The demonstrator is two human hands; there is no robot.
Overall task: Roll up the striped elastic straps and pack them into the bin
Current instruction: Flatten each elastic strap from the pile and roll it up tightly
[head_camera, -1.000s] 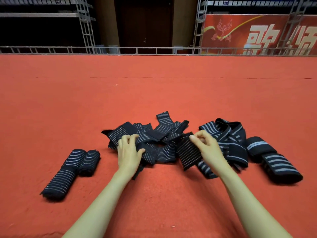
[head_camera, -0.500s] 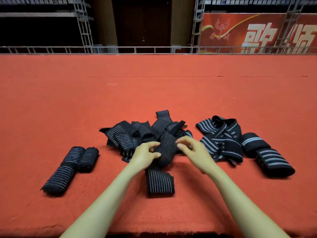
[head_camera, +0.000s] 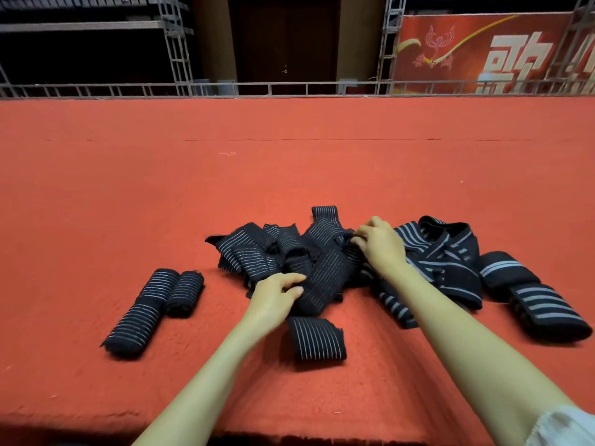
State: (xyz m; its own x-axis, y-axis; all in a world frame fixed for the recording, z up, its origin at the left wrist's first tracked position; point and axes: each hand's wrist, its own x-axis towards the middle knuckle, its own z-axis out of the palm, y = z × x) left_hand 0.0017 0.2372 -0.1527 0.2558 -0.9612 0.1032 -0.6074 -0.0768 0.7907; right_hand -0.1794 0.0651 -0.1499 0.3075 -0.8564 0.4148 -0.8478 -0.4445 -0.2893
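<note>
Carpet (head_camera: 289, 156), red and napped, covers the surface we work on; behind it we see a metal truss (head_camera: 174, 43), a dark door (head_camera: 283, 43) and a red banner (head_camera: 476, 37) with large white Chinese characters, cropped at the edge. Two rolled straps (head_camera: 151, 310) lie at left. Our left hand (head_camera: 277, 299) curls round a thin-striped strap (head_camera: 328, 272) whose free end lies on the carpet. Our right hand (head_camera: 381, 244) pinches the loose straps (head_camera: 254, 252) heaped centrally, with wider-striped straps (head_camera: 450, 262) just beside it.
</note>
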